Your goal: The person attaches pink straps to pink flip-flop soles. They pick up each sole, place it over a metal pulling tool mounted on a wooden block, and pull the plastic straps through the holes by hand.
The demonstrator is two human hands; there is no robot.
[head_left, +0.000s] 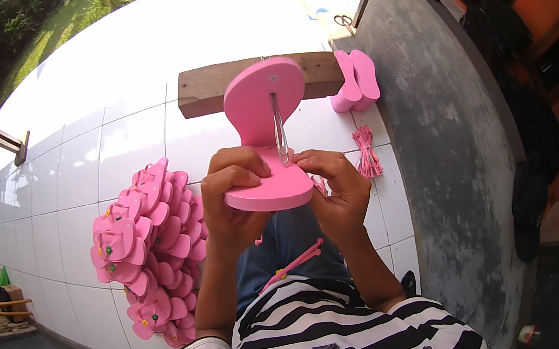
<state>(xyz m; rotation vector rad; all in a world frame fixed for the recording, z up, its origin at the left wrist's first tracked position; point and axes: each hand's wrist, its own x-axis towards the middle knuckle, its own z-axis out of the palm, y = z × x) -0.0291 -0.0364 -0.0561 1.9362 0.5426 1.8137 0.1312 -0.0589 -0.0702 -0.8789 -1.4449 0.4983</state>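
A pink flip-flop sole point(273, 183) is held up in front of me, bent so its far half stands against a wooden block. My left hand point(234, 185) grips its near left edge, thumb on top and fingers curled below. A thin metal hook point(279, 131) comes out through the far half, its looped end reaching the near half. At that end the fingers of my right hand point(335, 187) are pinched along the sole's right edge. A bit of pink strap point(321, 186) shows between them, its rest hidden. Another pink strap point(294, 266) with a yellow flower lies on my lap.
The wooden block point(204, 91) stands beyond the sole. A heap of finished pink flip-flops point(148, 246) lies on the white tiles at left. To the right are stacked pink soles point(356, 82), a bundle of pink straps point(366, 153), scissors point(344, 21) and a grey ledge point(440, 171).
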